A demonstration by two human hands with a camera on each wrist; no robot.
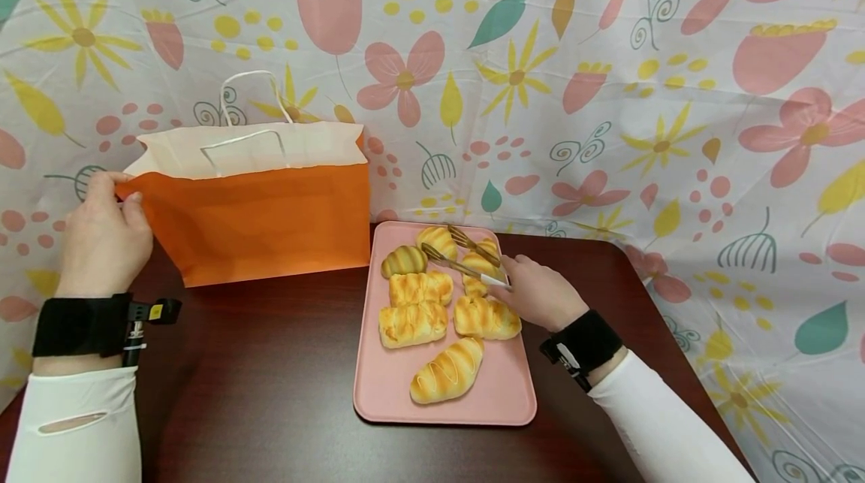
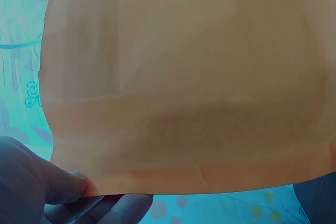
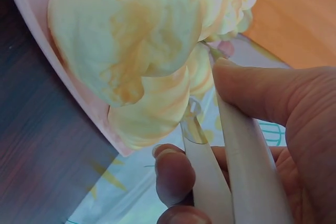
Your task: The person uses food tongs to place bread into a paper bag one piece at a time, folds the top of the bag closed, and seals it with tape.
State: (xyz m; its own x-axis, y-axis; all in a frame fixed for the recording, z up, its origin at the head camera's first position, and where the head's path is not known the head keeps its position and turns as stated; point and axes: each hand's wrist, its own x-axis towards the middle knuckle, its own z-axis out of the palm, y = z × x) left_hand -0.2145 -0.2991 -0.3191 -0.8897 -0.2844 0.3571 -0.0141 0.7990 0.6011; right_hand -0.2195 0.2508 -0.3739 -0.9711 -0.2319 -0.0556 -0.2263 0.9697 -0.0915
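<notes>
My left hand (image 1: 104, 243) pinches the upper left edge of an orange paper bag (image 1: 270, 224), which stands with its white inside showing at the top. The left wrist view shows the thumb and fingers on the rim of the bag's panel (image 2: 184, 129). My right hand (image 1: 544, 294) grips white-handled tongs (image 3: 249, 171) whose metal arms are spread. Their tips lie over the back of a pink tray (image 1: 385, 404), by a striped bread roll (image 1: 432, 239) and another roll (image 1: 476, 264). Whether the tips touch bread cannot be told.
More breads share the tray: a dark roll (image 1: 404, 261), rectangular pastries (image 1: 414, 324) and a long drizzled loaf (image 1: 447, 372) in front. White twisted handles (image 1: 250, 73) rise from the bag. A flowered cloth (image 1: 513, 130) hangs behind the dark wooden table (image 1: 270, 393).
</notes>
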